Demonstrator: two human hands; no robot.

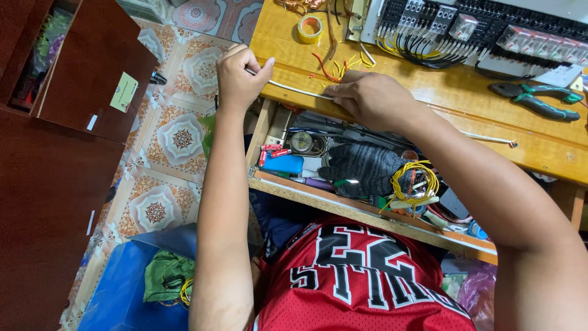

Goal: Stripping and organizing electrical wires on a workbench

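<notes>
At the upper left of the frame, a dark red-brown cabinet (67, 122) is seen, and a pale green, diamond-set paper label (124, 92) is stuck on its side, with a small white sticker (92, 122) just below it. A blue container (131, 288) holding green cloth is found at the lower left, on the patterned floor tiles (177, 138).

Left of centre, the left hand (241, 76) is curled into a fist, and one end of a white wire (300, 91) is pinched between its thumb and bent fingers. The wire is stretched along the near edge of the wooden workbench (453, 98), above the centre of the frame. Its middle is pressed to the wood by the right hand (370, 98), whose fingers are bent and held together on it; the far end lies free further right.

A yellow tape roll (310, 28) is seen at the top centre. Below the hands, an open drawer (367, 211) is filled with a blue box (284, 164), a dark knit glove (364, 168) and a yellow wire coil (413, 182). At the upper right, a wired terminal panel (490, 30) and green-handled pliers (539, 101) are placed.
</notes>
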